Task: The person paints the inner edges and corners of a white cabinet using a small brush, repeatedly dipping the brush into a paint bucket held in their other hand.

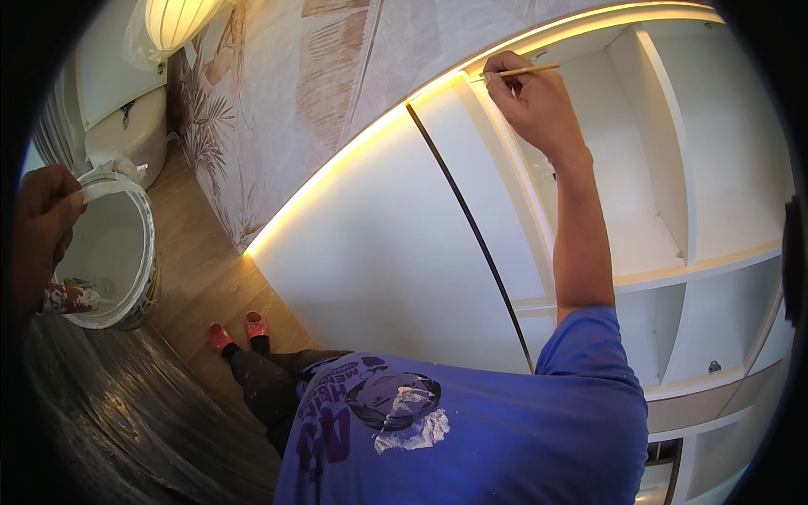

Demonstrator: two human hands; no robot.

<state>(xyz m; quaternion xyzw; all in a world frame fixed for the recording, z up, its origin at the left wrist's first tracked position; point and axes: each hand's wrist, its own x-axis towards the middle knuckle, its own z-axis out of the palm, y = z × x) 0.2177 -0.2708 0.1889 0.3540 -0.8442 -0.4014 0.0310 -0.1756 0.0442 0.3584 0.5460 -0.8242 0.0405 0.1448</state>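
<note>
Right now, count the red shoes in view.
2: left shoe and right shoe, side by side on the wooden floor, below the white paint bucket. None appears hidden.

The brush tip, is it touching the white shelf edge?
Cannot tell. In the head view the right hand holds the brush up by the shelf, but the hand hides the tip.

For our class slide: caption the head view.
Right hand touches thin wooden brush to white shelving; left hand holds white paint bucket.
</note>
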